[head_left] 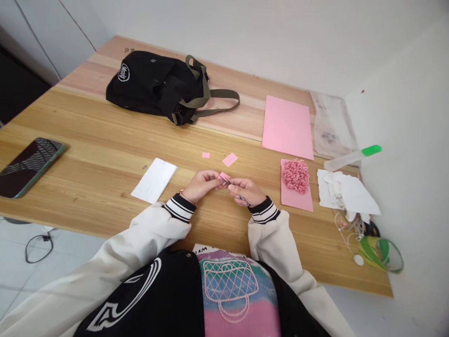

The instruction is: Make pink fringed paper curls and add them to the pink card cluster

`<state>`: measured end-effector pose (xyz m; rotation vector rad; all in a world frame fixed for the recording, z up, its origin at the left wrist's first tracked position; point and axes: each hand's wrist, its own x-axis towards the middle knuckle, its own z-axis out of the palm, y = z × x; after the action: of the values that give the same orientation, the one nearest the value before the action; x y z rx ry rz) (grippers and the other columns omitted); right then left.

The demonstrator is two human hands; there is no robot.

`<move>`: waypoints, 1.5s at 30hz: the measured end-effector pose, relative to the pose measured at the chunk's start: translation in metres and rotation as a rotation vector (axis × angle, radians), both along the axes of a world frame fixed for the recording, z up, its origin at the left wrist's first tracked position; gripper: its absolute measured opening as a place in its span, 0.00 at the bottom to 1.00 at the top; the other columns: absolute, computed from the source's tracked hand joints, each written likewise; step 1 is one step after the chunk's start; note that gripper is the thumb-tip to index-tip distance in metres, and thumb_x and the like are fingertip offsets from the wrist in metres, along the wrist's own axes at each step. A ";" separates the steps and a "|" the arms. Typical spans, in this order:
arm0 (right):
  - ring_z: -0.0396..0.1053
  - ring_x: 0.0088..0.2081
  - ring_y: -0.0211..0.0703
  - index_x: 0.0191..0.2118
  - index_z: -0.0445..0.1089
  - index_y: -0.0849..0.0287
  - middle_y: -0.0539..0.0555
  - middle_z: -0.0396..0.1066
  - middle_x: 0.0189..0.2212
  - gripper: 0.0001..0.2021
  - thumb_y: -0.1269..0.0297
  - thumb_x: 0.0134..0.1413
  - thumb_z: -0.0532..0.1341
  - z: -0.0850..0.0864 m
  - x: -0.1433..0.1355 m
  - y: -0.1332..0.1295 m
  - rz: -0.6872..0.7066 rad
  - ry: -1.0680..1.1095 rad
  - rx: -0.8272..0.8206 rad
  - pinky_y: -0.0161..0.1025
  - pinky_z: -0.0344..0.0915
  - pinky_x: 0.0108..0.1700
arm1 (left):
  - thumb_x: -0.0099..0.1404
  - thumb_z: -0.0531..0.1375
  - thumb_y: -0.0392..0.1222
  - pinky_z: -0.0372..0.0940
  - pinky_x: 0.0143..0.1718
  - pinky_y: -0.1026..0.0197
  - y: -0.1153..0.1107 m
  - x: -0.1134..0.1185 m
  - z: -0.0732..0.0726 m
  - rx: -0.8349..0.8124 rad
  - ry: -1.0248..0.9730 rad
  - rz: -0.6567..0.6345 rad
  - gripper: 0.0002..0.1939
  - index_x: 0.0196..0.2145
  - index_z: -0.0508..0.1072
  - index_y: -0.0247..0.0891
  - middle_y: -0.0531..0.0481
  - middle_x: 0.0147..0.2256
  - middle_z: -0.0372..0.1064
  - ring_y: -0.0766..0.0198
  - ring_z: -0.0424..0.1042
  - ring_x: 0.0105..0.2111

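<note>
At far left a phone (30,167) is lying slantwise, with a folded white paper (154,180) resting between it and the hands. The left hand (202,186) is coming in next, its thumb and fingers closing in a pinch on 1 edge of a small pink piece (225,176). Beyond that hand, 1 pink square (206,155) is lying loose on the table (105,154); just right of it, beyond the held piece, a pink rectangle (230,159) is lying at a slant.

The held piece is sitting right between the 2 hands, at the fingertips of both, so neither is clearly nearer. Fingers are partly covering it, so I cannot tell its long axis. A dark blade (227,181) is slanting across its near side, pointing leftward and away from the right hand (248,192). That hand is curling around the tool, probably small scissors, with a blue handle (244,201) showing below the palm; how far the blades are opening I cannot tell. Farther right, a fluffy pink heap (296,175) is resting on a pink card (298,201).
</note>
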<state>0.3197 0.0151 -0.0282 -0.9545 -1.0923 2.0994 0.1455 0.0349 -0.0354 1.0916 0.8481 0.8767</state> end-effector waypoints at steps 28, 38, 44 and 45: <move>0.45 0.10 0.23 0.37 0.66 0.65 0.39 0.53 0.13 0.19 0.54 0.44 0.64 0.001 0.001 0.000 -0.012 -0.035 0.008 0.27 0.38 0.12 | 0.49 0.65 0.43 0.59 0.26 0.66 -0.001 0.000 0.001 -0.021 0.025 0.016 0.10 0.23 0.74 0.32 0.50 0.22 0.71 0.72 0.62 0.21; 0.45 0.09 0.23 0.37 0.66 0.65 0.39 0.53 0.13 0.18 0.55 0.45 0.64 0.000 -0.001 0.000 -0.011 -0.014 0.006 0.27 0.37 0.12 | 0.48 0.66 0.44 0.59 0.26 0.66 -0.001 0.001 0.002 -0.031 0.004 0.017 0.11 0.22 0.74 0.32 0.50 0.22 0.71 0.72 0.62 0.21; 0.45 0.10 0.23 0.37 0.65 0.65 0.39 0.53 0.13 0.19 0.54 0.44 0.64 0.000 0.000 0.000 -0.009 -0.016 -0.002 0.27 0.37 0.12 | 0.48 0.66 0.44 0.59 0.26 0.66 -0.001 0.000 0.001 -0.042 -0.015 0.005 0.11 0.23 0.74 0.31 0.50 0.22 0.71 0.72 0.63 0.21; 0.45 0.10 0.23 0.37 0.65 0.65 0.39 0.53 0.13 0.19 0.54 0.45 0.63 0.000 0.000 0.000 -0.007 -0.015 -0.003 0.27 0.37 0.12 | 0.48 0.66 0.44 0.59 0.26 0.66 0.000 0.000 0.001 -0.043 -0.019 0.006 0.11 0.23 0.74 0.31 0.50 0.22 0.71 0.72 0.63 0.21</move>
<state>0.3198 0.0151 -0.0277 -0.9756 -1.0923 2.0921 0.1458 0.0345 -0.0344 1.0425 0.8507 0.8686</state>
